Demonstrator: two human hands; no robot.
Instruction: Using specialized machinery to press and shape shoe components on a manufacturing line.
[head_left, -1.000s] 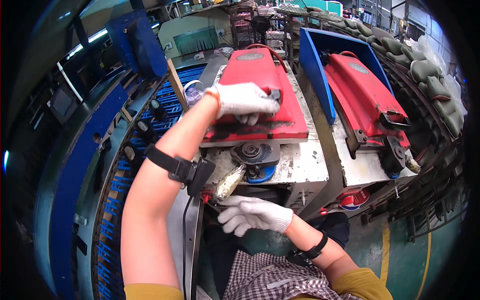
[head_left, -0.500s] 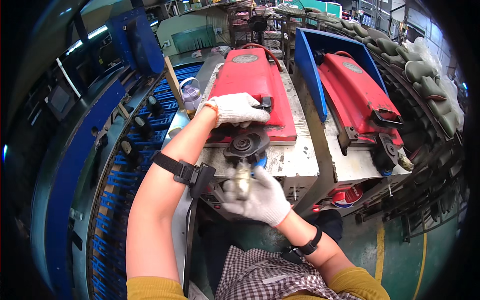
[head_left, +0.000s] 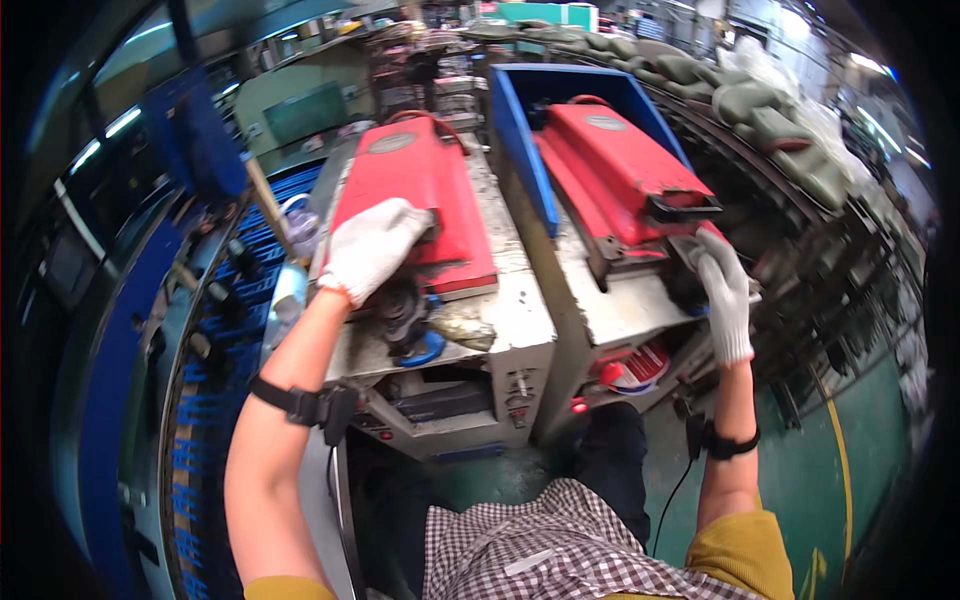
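My left hand (head_left: 375, 252), in a white knit glove, is closed over the front handle of the left red machine cover (head_left: 412, 180), hiding most of the handle. Just below it sits a dark round metal part (head_left: 398, 308) with a blue piece (head_left: 424, 348) under it. A mottled yellowish, knobbly piece (head_left: 463, 332) lies beside these on the machine's front ledge. My right hand (head_left: 724, 295), gloved too, has its fingers curled at the dark metal part (head_left: 684, 278) on the front of the right red machine (head_left: 625, 160). What those fingers grip is hidden.
A blue hood (head_left: 530, 150) surrounds the back of the right machine. Olive-green moulded pieces (head_left: 775, 140) line a rack at the right. A conveyor with blue bars (head_left: 200, 430) runs along my left, near a purple bottle (head_left: 302, 230).
My right hand has let go of the yellowish piece, now on the left machine's ledge, and moved right to the other machine. My left hand stays at the left cover. The view has turned right.
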